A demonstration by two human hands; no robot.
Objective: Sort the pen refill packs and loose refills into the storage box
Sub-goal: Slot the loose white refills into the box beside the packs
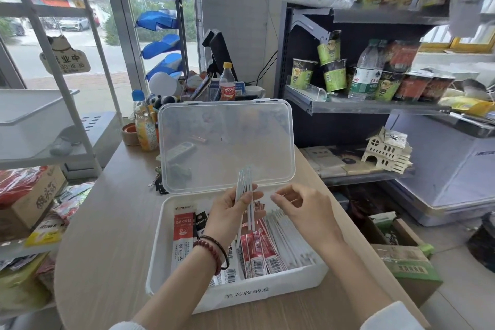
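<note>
My left hand [230, 211] grips a bundle of loose refills [245, 185] upright over the storage box [241, 295]; my right hand [300, 206] hovers beside it, loosely curled and empty. The row of refills [289, 238] in the box runs front-to-back under the right hand, so I judge the bundle must tip flat.

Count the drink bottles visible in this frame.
3. An orange drink bottle stands on the counter left of the storage box lid; a cola bottle stands behind the lid; a water bottle stands on the right-hand shelf among noodle cups. More may be hidden.
</note>
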